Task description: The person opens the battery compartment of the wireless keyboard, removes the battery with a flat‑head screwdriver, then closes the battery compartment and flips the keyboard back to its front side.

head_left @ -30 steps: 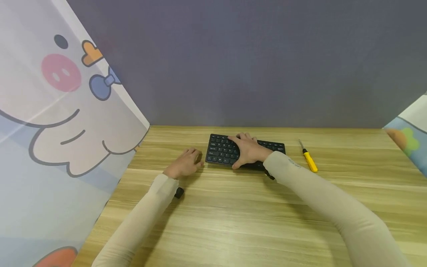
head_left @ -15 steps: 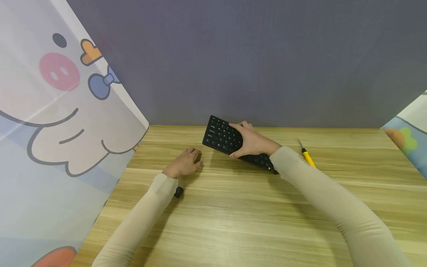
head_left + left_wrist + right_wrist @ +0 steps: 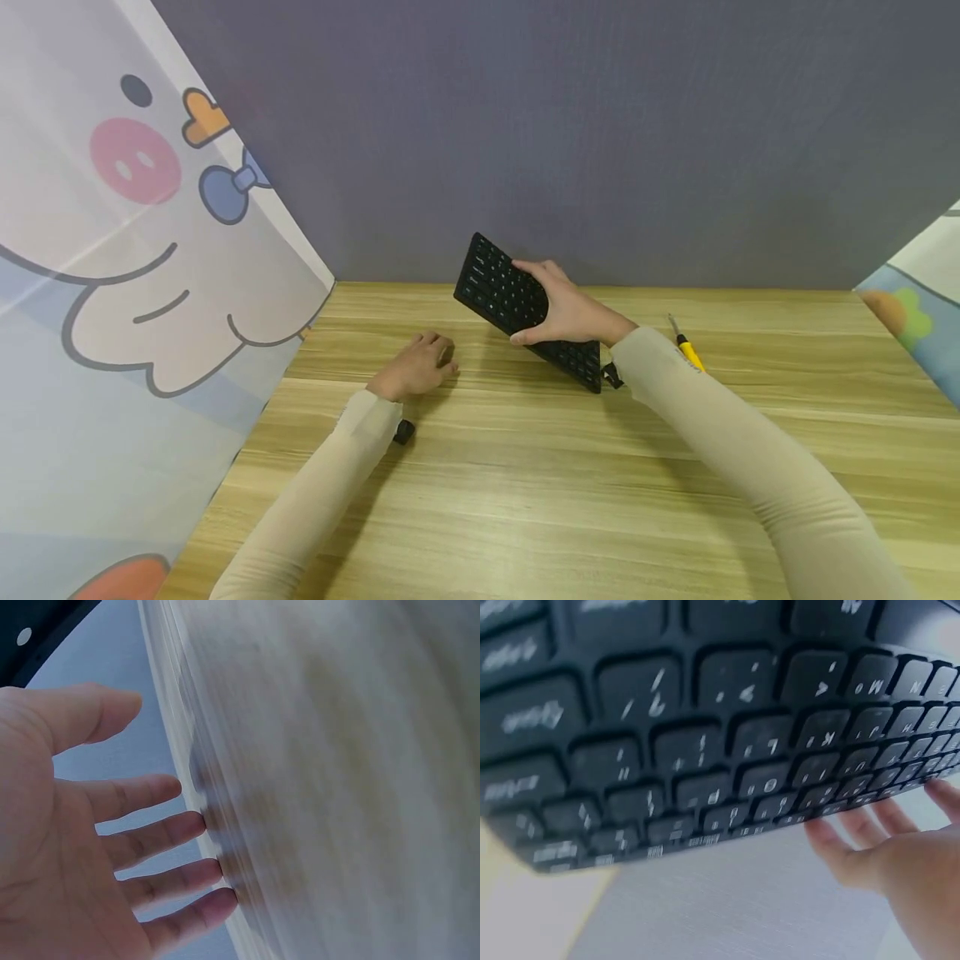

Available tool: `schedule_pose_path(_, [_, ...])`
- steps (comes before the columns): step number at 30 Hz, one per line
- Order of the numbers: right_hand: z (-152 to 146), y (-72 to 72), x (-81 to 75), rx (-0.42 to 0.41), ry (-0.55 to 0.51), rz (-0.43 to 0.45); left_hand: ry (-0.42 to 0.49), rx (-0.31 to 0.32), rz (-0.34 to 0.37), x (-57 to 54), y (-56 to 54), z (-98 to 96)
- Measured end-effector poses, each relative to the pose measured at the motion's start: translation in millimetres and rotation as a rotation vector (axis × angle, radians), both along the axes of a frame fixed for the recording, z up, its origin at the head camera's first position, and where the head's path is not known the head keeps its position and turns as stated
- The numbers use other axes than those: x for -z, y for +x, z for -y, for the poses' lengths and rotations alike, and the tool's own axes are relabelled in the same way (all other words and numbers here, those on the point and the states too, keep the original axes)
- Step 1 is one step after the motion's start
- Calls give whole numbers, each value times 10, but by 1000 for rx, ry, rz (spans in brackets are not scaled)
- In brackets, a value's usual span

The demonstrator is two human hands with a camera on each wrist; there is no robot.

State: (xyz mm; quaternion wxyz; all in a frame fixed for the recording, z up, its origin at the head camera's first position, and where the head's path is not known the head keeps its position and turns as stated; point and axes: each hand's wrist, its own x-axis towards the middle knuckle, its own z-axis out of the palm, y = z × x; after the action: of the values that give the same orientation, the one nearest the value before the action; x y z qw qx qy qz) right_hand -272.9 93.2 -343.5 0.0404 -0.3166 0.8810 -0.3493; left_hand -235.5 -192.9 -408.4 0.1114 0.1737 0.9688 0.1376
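Observation:
A black keyboard [image 3: 491, 287] is tilted above the wooden table in the head view, its left end raised and its right end lower. Across its middle, my right hand [image 3: 570, 308] grips it, thumb at the near edge and fingers at the far one. In the right wrist view the keys [image 3: 727, 742] fill the upper part, and fingertips of that hand touch the keyboard's edge. My left hand [image 3: 415, 368] lies to the left, apart from the keyboard. In the left wrist view its fingers [image 3: 161, 836] are spread, with fingertips at the table surface and nothing held.
A screwdriver [image 3: 690, 353] with a yellow handle lies on the table [image 3: 480, 483] to the right, partly behind the right sleeve. A grey panel [image 3: 570, 133] rises along the table's back edge. Cartoon-printed sheets [image 3: 247, 308] stand at both sides.
The right hand has lifted the keyboard from flat on the table and tilted it, its left end rising steadily. The left hand has stayed in place.

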Motion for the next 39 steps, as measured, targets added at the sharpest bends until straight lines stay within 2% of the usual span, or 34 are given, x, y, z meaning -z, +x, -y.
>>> schedule_pose_path(10, [-9,-12,-44,-31,-156,-45,-17,30,6,-4,-10,-24])
schedule_pose_path(18, [58,-28,-65,-22,-202,-81,-22,11,24,-8,-10,-10])
schedule_pose_path(24, [89,-15,-40,11,-262,-110,-24,18,20,-7,-1,-12])
schedule_pose_path(29, [79,-15,10,9,-325,-140,-21,6,30,-20,3,-28])
schedule_pose_path(32, [52,-12,30,-6,-349,-142,26,-19,34,-42,-2,-63])
schedule_pose_path(34, [46,68,-52,-17,-355,-120,89,-11,35,-63,-23,-104])
schedule_pose_path(36, [43,158,-142,-29,-356,-103,170,8,52,-100,-47,-167])
schedule_pose_path(39, [43,297,-276,-33,-350,-71,284,80,75,-157,-99,-286])
